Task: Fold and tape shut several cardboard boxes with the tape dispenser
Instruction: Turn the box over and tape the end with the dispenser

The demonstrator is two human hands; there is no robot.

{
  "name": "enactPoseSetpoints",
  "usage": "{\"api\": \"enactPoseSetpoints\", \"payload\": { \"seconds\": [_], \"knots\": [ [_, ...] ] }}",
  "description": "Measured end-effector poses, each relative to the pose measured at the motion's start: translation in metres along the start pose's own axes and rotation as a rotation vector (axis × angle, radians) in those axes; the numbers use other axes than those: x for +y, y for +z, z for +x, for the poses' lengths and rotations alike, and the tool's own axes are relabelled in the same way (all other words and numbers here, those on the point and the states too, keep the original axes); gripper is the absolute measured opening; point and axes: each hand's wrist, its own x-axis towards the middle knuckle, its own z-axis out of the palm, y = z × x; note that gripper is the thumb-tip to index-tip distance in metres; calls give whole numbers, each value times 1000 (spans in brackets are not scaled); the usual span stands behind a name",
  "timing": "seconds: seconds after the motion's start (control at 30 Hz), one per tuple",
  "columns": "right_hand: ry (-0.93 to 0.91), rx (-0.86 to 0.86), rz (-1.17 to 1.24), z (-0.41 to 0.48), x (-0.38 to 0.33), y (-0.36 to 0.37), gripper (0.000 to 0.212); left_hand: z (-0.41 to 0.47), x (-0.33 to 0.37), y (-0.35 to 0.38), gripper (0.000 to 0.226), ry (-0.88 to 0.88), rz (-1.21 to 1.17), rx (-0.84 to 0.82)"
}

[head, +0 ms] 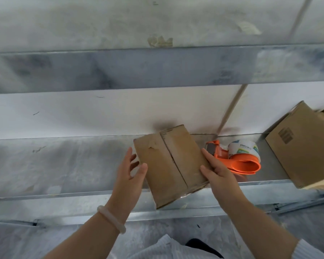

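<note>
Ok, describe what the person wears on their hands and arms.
Both the left hand and the right hand are bare, without gloves. A pale, milky bangle circles the left wrist, and that forearm is unsleeved. A white ribbed sleeve cuff shows on the right arm at the frame's corner.

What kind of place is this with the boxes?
Probably a packing station in a warehouse or workshop: grey metal bench, small box being held, larger box nearby, orange tape dispenser.
</note>
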Motion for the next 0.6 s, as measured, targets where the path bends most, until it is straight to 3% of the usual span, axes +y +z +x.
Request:
{"api": "enactPoseSetpoints", "payload": {
  "seconds": [0.1,0.2,0.27,0.3,0.37,0.5,0.6],
  "knots": [
    [-52,-127,-100,0,-8,-7,49,11,15,-21,79,-85,-84,116],
    [-109,-215,-107,2,-21,-5,52,17,31,-42,54,-254,-155,-142],
    [-146,-239,-139,7,-32,-2,53,17,36,-50,34,-292,-41,-314],
    [-166,-236,-167,11,-36,0,52,16,36,-52,31,-300,0,-320],
    [-215,-157,-265,22,-39,3,51,14,33,-52,28,-320,-3,-259],
    [-213,159,-414,29,-43,14,55,6,26,-44,26,-262,-56,-46],
    [-184,121,-485,18,-36,25,66,-4,20,-35,27,-231,-127,91]
  ]
}}
